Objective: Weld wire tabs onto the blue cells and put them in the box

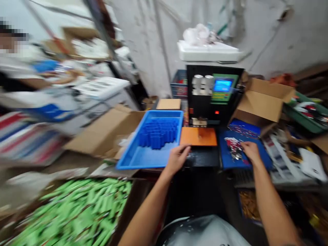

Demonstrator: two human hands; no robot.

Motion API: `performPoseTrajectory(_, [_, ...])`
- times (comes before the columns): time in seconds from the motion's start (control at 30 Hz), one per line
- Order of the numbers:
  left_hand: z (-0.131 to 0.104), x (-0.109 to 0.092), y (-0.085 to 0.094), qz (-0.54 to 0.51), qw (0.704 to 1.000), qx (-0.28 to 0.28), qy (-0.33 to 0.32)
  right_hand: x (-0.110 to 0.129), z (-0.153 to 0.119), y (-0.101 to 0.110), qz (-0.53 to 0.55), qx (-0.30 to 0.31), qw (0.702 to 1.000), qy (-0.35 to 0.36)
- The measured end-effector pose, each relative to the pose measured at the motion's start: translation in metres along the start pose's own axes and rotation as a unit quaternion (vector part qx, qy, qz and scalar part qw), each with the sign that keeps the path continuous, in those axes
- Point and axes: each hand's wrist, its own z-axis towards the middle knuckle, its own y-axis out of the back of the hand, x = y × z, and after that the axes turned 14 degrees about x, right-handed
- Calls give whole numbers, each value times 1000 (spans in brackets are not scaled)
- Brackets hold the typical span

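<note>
pale clothing (pixel 205 234); right hand (pixel 251 152) by small parts (pixel 234 148) (red, white)

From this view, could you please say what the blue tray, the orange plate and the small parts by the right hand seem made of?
Blue tray: probably moulded plastic, smooth, evenly coloured.
Orange plate: smooth, slightly shiny, with an apparent reflection; coated metal or plastic, unclear.
Small parts: perhaps partly metal, given silvery glints; finish blurred.

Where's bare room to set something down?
Bare: the near end of the blue tray, between the blue pieces and front rim; the strip of blue mat right of the right hand. Crowded: the mat's middle, with small mixed pieces, and lower left, heaped with green pieces.
</note>
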Motion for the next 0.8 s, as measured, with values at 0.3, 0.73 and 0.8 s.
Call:
performPoseTrajectory(0.3, [1, 6, -2, 1, 999, 6, 37, -20, -10, 34, 258, 115, 952, -113])
performPoseTrajectory(0.73, [2, 8, -2, 12, 1000, 12, 24, -45, -6, 37, 56, 140, 986, -74])
performPoseTrajectory(0.8, [2, 7, -2, 13, 1000, 12, 22, -40, -9, 37, 54, 121, 989, -64])
